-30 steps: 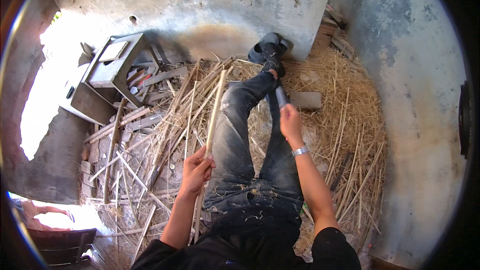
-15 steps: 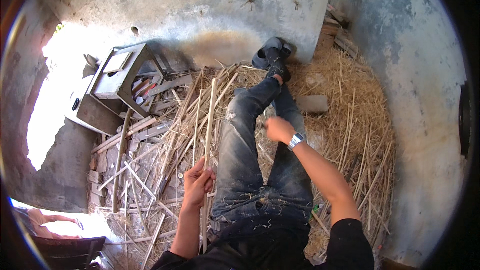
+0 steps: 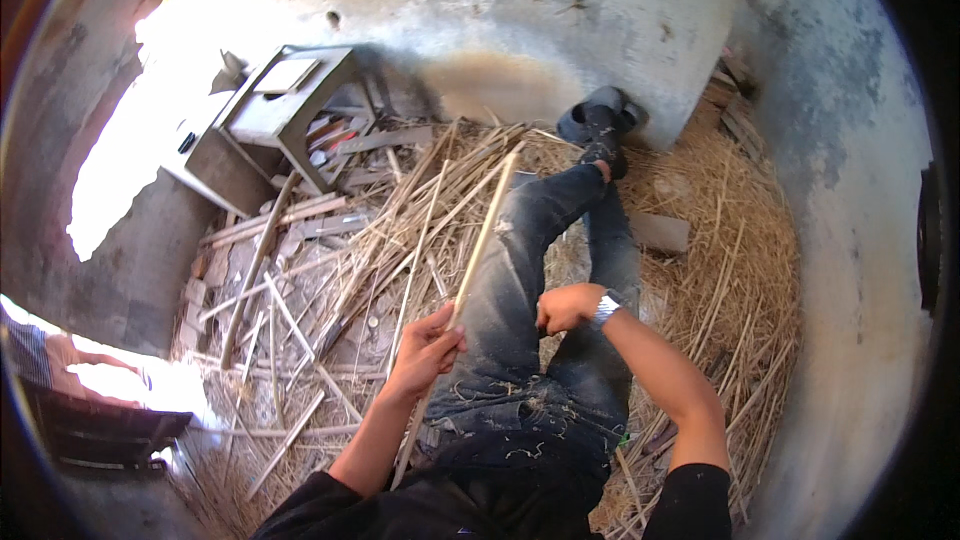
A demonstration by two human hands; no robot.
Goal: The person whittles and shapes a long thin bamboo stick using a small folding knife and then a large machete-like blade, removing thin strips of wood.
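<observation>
My left hand (image 3: 428, 348) is closed around a long, pale wooden strip (image 3: 487, 235). The strip slants across my left thigh, its upper end by the knee and its lower end beside my hip. Over the gap between my legs, my right hand (image 3: 568, 308) is a closed fist with a wristwatch (image 3: 607, 307) at the wrist. Whatever those fingers hold, if anything, is hidden. Shavings cling to my dusty jeans (image 3: 500, 325). My feet, in dark slippers (image 3: 603, 112), are crossed near the wall.
Several loose sticks (image 3: 400, 205) lie heaped left of my legs. A mound of fine shavings (image 3: 715, 210) covers the floor at the right, beside a block (image 3: 661, 233). An overturned wooden stool (image 3: 285, 105) stands far left. Another person's arm (image 3: 100, 370) shows at the left edge, above a dark chair (image 3: 95, 425).
The view has turned, so the room appears shifted right. The strip leans more to the right. My right hand has come down and back along my legs, closer to my left hand.
</observation>
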